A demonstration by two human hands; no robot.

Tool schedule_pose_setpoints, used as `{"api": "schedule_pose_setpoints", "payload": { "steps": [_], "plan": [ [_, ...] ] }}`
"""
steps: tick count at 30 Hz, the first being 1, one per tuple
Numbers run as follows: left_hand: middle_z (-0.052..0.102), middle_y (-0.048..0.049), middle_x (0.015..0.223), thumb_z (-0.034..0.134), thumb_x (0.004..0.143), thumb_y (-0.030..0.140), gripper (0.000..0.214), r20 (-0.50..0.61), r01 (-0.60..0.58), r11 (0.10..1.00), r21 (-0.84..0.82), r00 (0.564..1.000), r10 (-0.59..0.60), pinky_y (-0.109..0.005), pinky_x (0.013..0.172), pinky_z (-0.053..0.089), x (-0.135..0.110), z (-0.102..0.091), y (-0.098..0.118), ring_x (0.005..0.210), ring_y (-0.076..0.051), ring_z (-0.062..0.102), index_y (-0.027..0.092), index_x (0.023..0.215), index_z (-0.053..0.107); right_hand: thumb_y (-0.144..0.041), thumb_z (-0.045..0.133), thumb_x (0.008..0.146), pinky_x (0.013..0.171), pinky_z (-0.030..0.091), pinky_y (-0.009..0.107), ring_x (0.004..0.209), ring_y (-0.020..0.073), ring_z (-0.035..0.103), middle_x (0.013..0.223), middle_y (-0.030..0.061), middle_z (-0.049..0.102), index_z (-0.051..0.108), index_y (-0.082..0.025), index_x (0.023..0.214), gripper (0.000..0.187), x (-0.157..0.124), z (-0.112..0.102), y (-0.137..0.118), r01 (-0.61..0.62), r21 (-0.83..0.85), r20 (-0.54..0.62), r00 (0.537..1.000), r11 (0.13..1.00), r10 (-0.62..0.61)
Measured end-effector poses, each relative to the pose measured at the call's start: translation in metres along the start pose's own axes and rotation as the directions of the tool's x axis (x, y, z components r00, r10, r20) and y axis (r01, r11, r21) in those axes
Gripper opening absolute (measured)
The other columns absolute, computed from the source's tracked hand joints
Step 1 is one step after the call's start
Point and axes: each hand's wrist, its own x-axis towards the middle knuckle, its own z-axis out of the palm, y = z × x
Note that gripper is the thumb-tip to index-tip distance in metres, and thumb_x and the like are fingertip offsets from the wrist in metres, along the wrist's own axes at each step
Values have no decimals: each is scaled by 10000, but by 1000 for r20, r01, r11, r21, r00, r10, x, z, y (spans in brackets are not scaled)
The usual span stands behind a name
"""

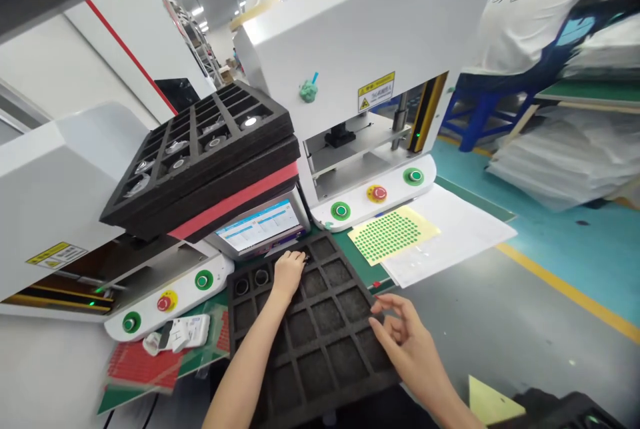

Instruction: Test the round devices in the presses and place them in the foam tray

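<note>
A black foam tray (320,302) with square compartments lies in front of me. Two dark round parts with shiny rims, one ring-shaped part (261,277) and another round part (242,286), sit in its far left compartments. My left hand (290,272) reaches over the tray into the far row, its fingers bent together around something small and dark that they mostly hide. Beside the tray's right edge is my right hand (405,329), thumb and index finger apart, with nothing visible between them.
Stacked foam trays (210,149) holding round parts stand above a small screen (260,225). White press machines with green and red buttons flank it. A sheet of green dot stickers (387,234) lies on white paper at right. A seated person (530,15) is behind.
</note>
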Motion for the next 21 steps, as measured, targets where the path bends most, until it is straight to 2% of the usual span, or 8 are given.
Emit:
{"api": "schedule_pose_setpoints", "payload": {
  "steps": [5, 10, 13, 17, 21],
  "plan": [
    [630, -82, 1193, 592, 922, 291, 187, 69, -3, 1000, -10, 998, 3, -452, 950, 494, -7, -16, -8, 1086, -221, 599, 168, 1052, 646, -543, 584, 864, 419, 411, 226, 434, 82, 435, 848, 50, 600, 478, -196, 1044, 405, -5, 2, 5, -24, 2, 70, 997, 1000, 24],
    [652, -71, 1070, 571, 932, 291, 182, -16, 221, 975, 2, 975, -221, -429, 887, 511, -44, -31, -20, 983, -206, 626, 138, 1007, 637, -554, 564, 873, 427, 413, 226, 449, 84, 440, 853, 54, 593, 470, -196, 1054, 412, -8, 2, 7, -21, 0, 72, 997, 1000, 21],
    [654, -68, 1049, 631, 891, 295, 194, 1, 298, 954, -20, 954, -298, -424, 874, 511, -63, -26, -19, 953, -205, 629, 133, 997, 640, -542, 580, 866, 421, 412, 228, 439, 86, 437, 826, 53, 604, 476, -196, 1035, 399, -8, 3, 8, -19, -8, 74, 997, 1000, 19],
    [643, -71, 1087, 648, 877, 253, 178, 8, 349, 930, -114, 937, -350, -439, 908, 491, -68, -14, -14, 999, -216, 614, 133, 1009, 637, -514, 596, 862, 417, 416, 226, 438, 88, 441, 808, 52, 622, 485, -195, 1028, 377, -7, 9, 4, 3, -9, 100, 995, 1000, -2],
    [661, -41, 929, 670, 849, 228, 113, -17, 367, 884, -289, 922, -388, -417, 860, 494, -70, -14, -8, 902, -199, 624, 131, 901, 645, -495, 616, 858, 436, 459, 231, 464, 110, 504, 738, 48, 642, 520, -188, 981, 344, -5, 16, -9, 39, 5, 118, 992, 999, -39]
  ]
}}
